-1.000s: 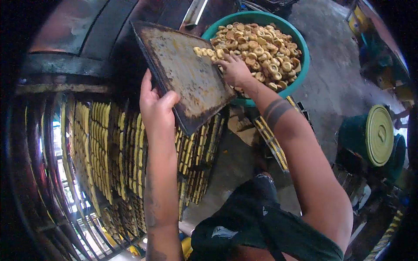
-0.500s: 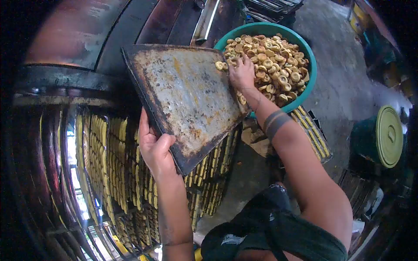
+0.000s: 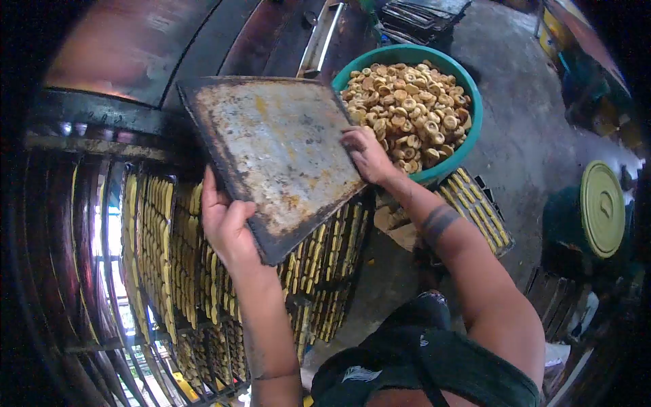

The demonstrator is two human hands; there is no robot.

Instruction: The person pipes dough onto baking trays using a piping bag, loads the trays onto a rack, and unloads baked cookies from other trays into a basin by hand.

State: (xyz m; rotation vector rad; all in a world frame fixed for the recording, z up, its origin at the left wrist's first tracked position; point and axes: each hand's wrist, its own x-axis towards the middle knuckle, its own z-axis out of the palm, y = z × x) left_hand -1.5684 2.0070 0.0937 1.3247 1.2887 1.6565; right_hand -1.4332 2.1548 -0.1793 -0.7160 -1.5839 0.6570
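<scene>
A worn metal tray [image 3: 285, 149] with rusty edges is held tilted, its surface bare. My left hand [image 3: 229, 220] grips its near left edge, thumb on top. At the opposite edge my right hand [image 3: 368, 154] has its fingers curled over the rim. Just beyond that edge is a round green basin [image 3: 477, 125], heaped with small round baked pieces [image 3: 413, 102] that have dimpled centres. The tray's right edge overlaps the basin's left side.
A rack of trays with rows of yellow pieces [image 3: 159, 244] stands below left. Another filled tray [image 3: 478, 210] lies beside the basin. A green bin with a yellowish lid [image 3: 603, 209] is at right. Stacked dark trays [image 3: 420, 20] sit behind the basin.
The last pieces at the tray's right edge have gone from it. My right hand has moved back from over the basin to the tray's rim. My left hand still holds the tray.
</scene>
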